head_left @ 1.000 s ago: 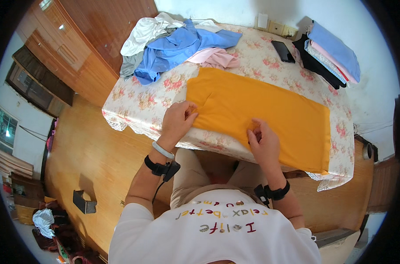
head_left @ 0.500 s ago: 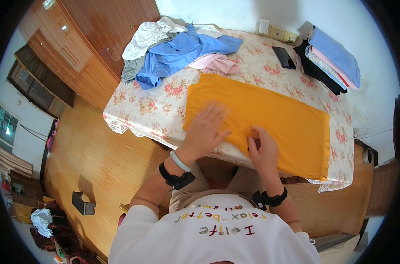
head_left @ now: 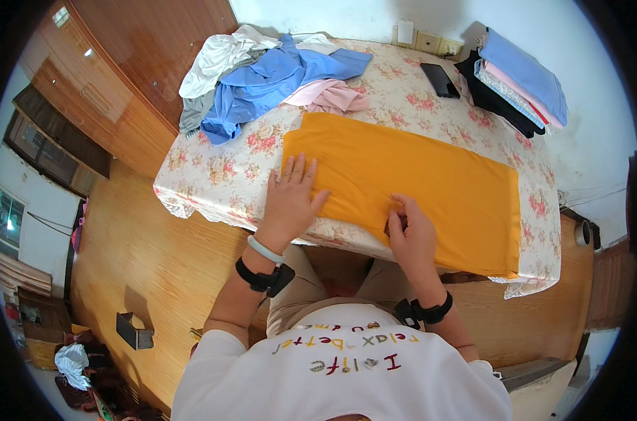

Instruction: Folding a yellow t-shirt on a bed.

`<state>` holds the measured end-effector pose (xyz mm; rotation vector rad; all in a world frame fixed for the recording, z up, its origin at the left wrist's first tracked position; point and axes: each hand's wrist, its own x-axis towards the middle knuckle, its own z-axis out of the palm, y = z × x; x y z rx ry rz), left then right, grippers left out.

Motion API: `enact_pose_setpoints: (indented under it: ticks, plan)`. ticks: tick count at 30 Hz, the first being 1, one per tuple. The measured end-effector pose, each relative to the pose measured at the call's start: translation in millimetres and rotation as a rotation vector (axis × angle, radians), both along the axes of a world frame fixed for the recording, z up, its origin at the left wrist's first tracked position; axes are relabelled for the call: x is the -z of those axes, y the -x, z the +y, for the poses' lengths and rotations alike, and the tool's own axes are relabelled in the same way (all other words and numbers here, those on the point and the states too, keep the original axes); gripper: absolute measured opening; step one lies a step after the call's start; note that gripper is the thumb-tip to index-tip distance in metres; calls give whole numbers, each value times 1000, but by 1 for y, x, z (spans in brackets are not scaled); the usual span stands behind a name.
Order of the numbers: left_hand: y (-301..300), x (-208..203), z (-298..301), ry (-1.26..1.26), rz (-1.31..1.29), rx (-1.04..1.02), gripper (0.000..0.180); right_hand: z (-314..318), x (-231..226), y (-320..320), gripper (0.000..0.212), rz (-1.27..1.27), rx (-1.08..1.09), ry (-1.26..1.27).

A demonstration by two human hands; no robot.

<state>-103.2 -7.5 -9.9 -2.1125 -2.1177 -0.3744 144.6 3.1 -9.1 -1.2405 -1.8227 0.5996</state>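
Note:
A mustard-yellow garment (head_left: pixel 445 189), folded into a long rectangle, lies flat across the near part of the table. My left hand (head_left: pixel 289 200) rests with its fingers spread at the garment's left end, palm down. At the near edge, around the middle, the fingers of my right hand (head_left: pixel 412 235) are curled, with thumb and forefinger on the cloth. A small fold stands up beside that thumb. What lies under the right fingers is partly hidden.
A floral cloth covers the table (head_left: pixel 220 168). Unfolded clothes (head_left: pixel 262 84) in blue, white, grey and pink lie heaped at the back left. A black phone (head_left: pixel 439 81) and a stack of folded clothes (head_left: pixel 522 77) are at the back right. A wooden cupboard (head_left: pixel 136 63) stands left.
My left hand has slid left over the garment to its left end. The right hand stays at the near edge. The whole view has shifted slightly.

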Motion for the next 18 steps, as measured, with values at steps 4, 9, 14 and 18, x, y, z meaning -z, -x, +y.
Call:
enact_pose_setpoints:
  ticks: [4,9,14,18]
  plan:
    - [-32,-5,-5,-52,27,103,66,0,-3,1,24,3,-5,36]
    - [-53,-3,-3,-5,-27,379,67,0,2,1,23,-6,-5,-60]
    - [-25,2,-3,-23,-77,318,69,-1,0,3,22,-10,-29,-53]
    - [1,2,-4,-20,-67,129,68,-4,-3,1,21,-24,-19,-16]
